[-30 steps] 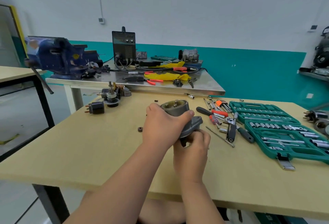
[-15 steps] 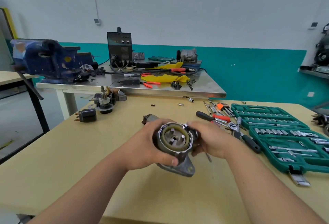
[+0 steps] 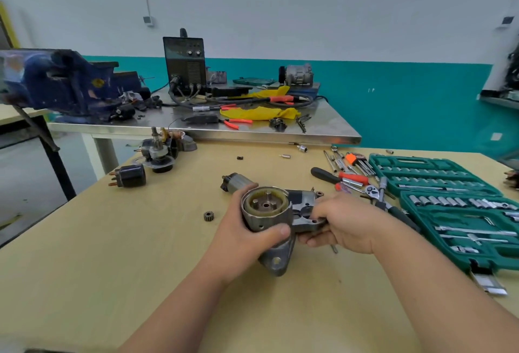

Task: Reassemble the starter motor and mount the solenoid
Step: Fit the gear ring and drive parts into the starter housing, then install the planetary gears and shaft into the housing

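I hold the grey starter housing (image 3: pixel 269 212) over the wooden table (image 3: pixel 112 254), its open round end with the ring gear facing up at me. My left hand (image 3: pixel 241 234) grips the round body, thumb across its front. My right hand (image 3: pixel 339 223) holds the housing's flange on the right side. The armature (image 3: pixel 236 181) lies on the table just behind the housing. A small loose gear (image 3: pixel 208 216) sits left of my left hand. The black solenoid (image 3: pixel 130 175) lies at the table's far left, next to the brush-holder assembly (image 3: pixel 160 150).
An open green socket set (image 3: pixel 449 201) fills the right side. A ratchet, screwdrivers and hex keys (image 3: pixel 354 175) lie between it and my hands. Behind stands a steel bench (image 3: pixel 323 130) with a blue vise (image 3: pixel 61 83), a welder and pliers. Small bits lie scattered on the far table.
The housing turned from lying sideways in my grip to facing its open end at me. My right hand moved from under it to its right flange. The view shifted down.
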